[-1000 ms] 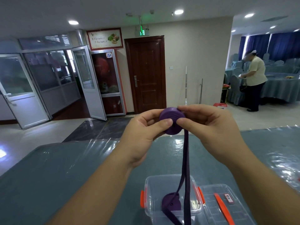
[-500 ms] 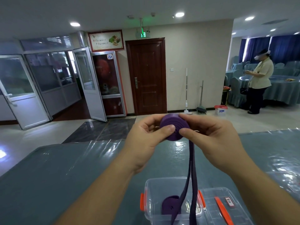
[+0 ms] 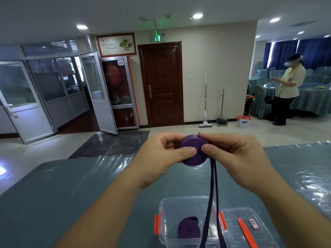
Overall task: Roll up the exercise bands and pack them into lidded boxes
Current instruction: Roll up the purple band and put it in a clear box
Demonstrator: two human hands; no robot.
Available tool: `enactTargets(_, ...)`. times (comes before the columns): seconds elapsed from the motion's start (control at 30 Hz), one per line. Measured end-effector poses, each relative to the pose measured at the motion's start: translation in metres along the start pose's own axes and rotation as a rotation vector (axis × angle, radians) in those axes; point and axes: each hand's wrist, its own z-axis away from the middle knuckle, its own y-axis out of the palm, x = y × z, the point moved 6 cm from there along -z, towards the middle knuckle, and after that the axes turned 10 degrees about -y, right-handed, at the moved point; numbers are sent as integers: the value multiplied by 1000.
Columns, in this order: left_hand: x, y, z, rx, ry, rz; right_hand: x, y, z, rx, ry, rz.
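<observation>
A purple exercise band (image 3: 192, 152) is partly wound into a roll, held in the air above the table. My left hand (image 3: 161, 158) pinches the roll from the left, thumb on its front. My right hand (image 3: 236, 158) pinches it from the right. The band's loose tail (image 3: 211, 203) hangs straight down past the clear plastic box (image 3: 165, 228) with orange latches. Inside the box lies another rolled purple band (image 3: 189, 230). The box's clear lid (image 3: 238, 230), with an orange handle, lies to the right of the box.
The table (image 3: 71, 194) has a teal cloth under shiny clear plastic. Beyond it are a tiled floor, a brown door (image 3: 162, 85), a mop and dustpan by the wall, and a person (image 3: 286, 90) standing at covered tables at the far right.
Both hands and the roll have sunk slightly in view as the camera tilted up. The roll has grown a little and the hanging tail is shorter. The far person has straightened up.
</observation>
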Motion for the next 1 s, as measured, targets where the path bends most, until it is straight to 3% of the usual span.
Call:
enactTargets(0.1, -7, -5, -1, -11, -4, -40, -2, 0, 2, -39, 0, -71)
enactTargets(0.27, 3, 0, -2, -11, -40, 232, -4, -2, 3, -149, -5, -145)
enactTargets(0.4, -1, -4, -2, -2, -29, -68, -1, -1, 0, -4, 8, 41)
enactTargets(0.47, -6, -6, -3, -8, -16, -141, 1, 0, -1, -14, -9, 75)
enactTargets(0.57, -7, -6, -3, -26, -1, 49, 1, 1, -2, -154, -27, -49)
enactTargets(0.67, 2, -2, -4, -31, -26, 233, -3, 1, -2, -162, -25, -108)
enactTargets(0.8, -3, -2, -3, -3, -16, -46, -3, 0, -2, -13, 11, 17)
enactTargets(0.87, -8, -6, -3, -1, -5, -91, -2, 1, -3, -18, -6, 28)
enactTargets(1.0, -8, -4, -2, -31, -4, 140, 0, 1, -2, -134, -31, -103)
